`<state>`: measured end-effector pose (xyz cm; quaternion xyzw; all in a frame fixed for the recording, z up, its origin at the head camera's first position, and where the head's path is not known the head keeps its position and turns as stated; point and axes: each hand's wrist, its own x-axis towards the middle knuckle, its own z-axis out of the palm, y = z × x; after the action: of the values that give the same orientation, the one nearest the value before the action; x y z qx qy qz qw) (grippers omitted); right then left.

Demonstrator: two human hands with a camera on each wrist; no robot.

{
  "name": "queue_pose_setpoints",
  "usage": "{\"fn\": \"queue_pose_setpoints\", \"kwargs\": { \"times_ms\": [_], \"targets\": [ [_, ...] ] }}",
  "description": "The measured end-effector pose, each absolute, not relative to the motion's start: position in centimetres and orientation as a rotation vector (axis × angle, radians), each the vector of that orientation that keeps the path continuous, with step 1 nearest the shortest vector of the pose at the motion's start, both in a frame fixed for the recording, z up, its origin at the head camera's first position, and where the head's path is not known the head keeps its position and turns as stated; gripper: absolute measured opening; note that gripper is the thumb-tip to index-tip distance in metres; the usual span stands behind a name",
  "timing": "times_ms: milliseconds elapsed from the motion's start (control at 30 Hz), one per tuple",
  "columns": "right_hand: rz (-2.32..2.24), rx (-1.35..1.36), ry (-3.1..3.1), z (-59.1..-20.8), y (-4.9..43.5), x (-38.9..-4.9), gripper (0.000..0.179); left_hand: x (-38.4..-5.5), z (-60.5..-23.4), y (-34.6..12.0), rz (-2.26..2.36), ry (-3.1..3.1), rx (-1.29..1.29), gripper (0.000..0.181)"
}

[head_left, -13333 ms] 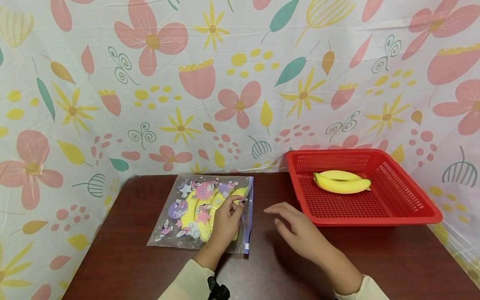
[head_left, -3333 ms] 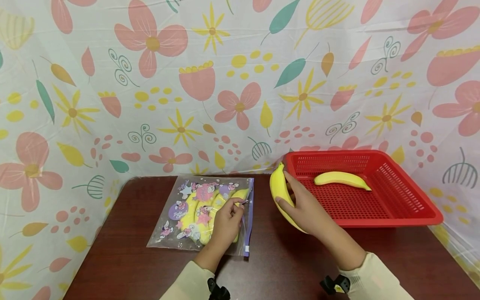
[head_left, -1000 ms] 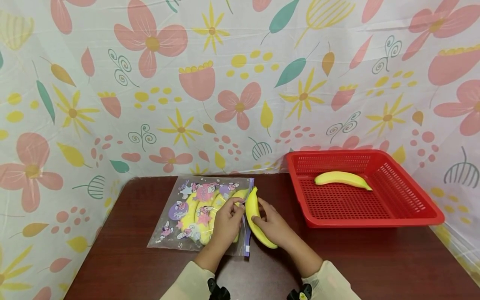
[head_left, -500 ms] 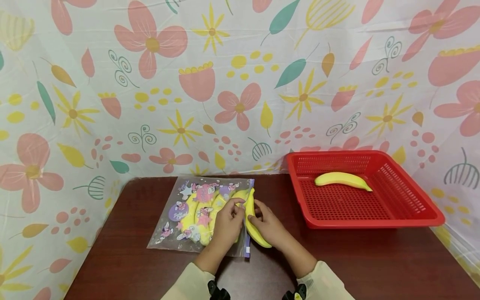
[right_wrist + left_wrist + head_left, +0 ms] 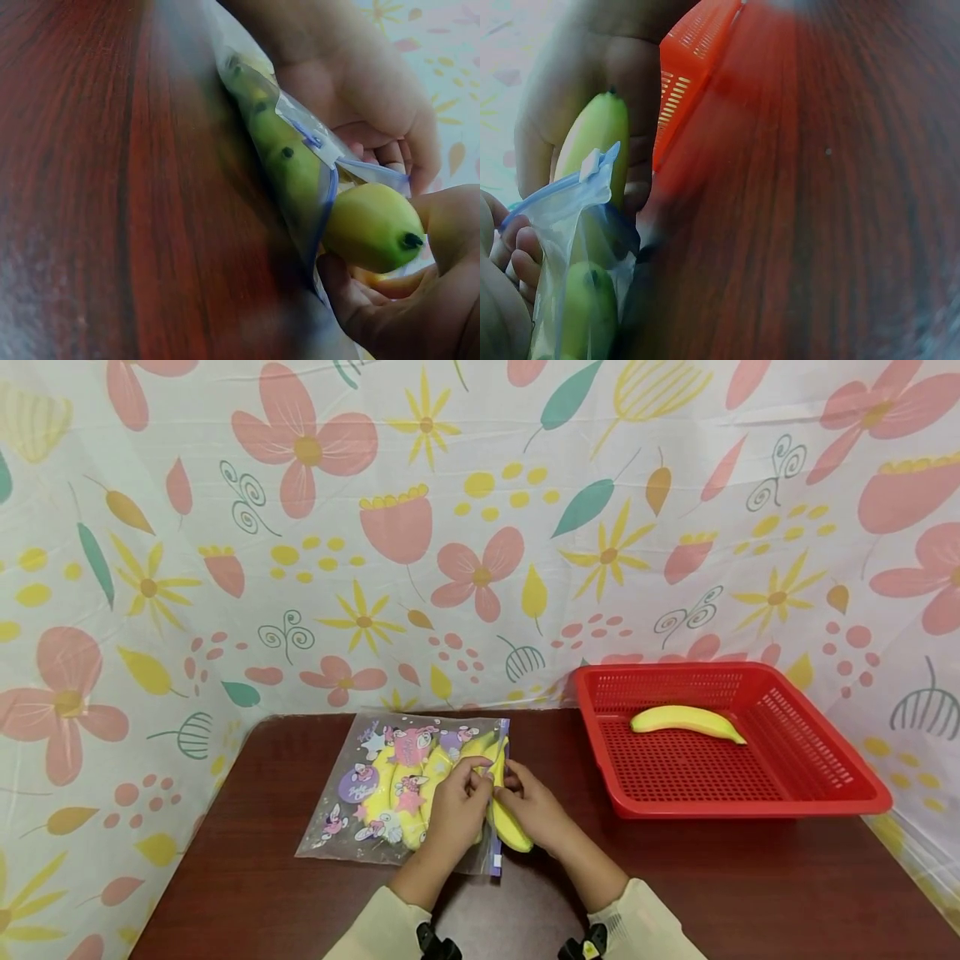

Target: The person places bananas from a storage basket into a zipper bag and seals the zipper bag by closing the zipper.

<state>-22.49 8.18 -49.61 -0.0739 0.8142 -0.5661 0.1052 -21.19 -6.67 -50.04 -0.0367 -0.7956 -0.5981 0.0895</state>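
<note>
A clear zip bag (image 5: pixel 315 839) with pink and purple cartoon prints lies flat on the table, several bananas (image 5: pixel 381 781) inside it. My left hand (image 5: pixel 456 806) pinches the upper film at the bag's mouth and lifts it, as the left wrist view also shows by the raised blue zip strip (image 5: pixel 547 196). My right hand (image 5: pixel 542 810) grips a banana (image 5: pixel 512 831) at the mouth. In the right wrist view this banana (image 5: pixel 375 225) sticks out past the zip, one end showing; its other end is between the bag's layers.
On the right of the dark wooden table (image 5: pixel 247 893) stands a red perforated basket (image 5: pixel 750 807) with a single banana (image 5: pixel 690 720) in it. A flowered cloth (image 5: pixel 480 468) hangs behind the table and along its sides.
Earlier two bananas lay in the basket; my right hand took one, carried it left to the bag, and has now pushed it partly into the mouth. My left hand stays at the bag's edge.
</note>
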Motion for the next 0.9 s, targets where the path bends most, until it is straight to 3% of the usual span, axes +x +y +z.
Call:
{"fn": "queue_pose_setpoints", "kwargs": {
  "times_ms": [333,900],
  "targets": [
    [-1.746,-0.192,2.333,-50.4,8.0,-22.5,0.059,-21.1,-49.9,-6.7,-1.762,-2.385,-0.123,0.02],
    [-1.84,-0.163,2.358,-50.8,7.3,-21.9,0.04,-21.2,-49.7,-6.3,-1.761,-2.335,-0.129,0.019]
  ]
}}
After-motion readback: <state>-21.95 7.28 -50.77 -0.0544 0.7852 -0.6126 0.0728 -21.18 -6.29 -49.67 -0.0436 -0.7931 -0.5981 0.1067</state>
